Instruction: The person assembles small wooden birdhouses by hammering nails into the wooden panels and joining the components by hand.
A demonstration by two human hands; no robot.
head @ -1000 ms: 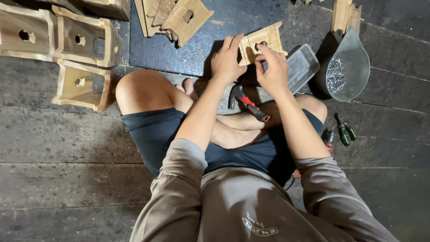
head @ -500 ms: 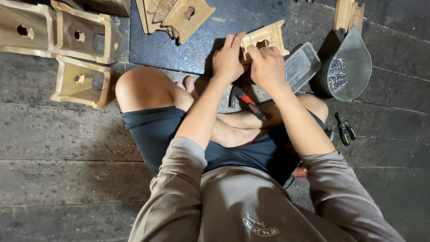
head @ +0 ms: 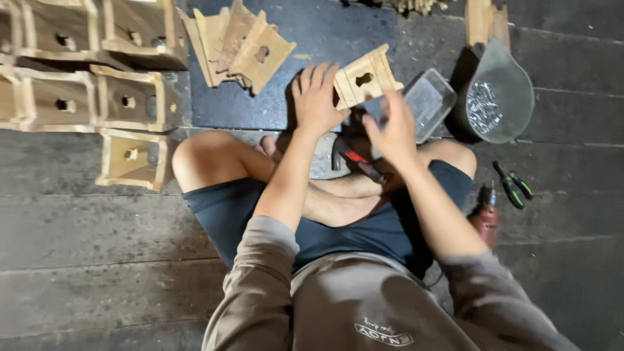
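Observation:
I sit cross-legged on a dark floor. A small wooden house-shaped piece with a keyhole-shaped hole lies in front of my knees. My left hand grips its left edge, fingers spread upward. My right hand is blurred, off the piece and just below it, over the near end of a clear plastic container; nothing shows in it. A hammer with a red and black handle lies on my legs under both hands.
Several finished wooden boxes are stacked at the left. Loose wooden panels lie at the top. A grey scoop holds nails at the right. Green-handled pliers and a red drill lie by my right thigh.
My right hand has let go of the wooden piece's right side and pulled back toward me. The left hand stays on the piece. The view has shifted a little.

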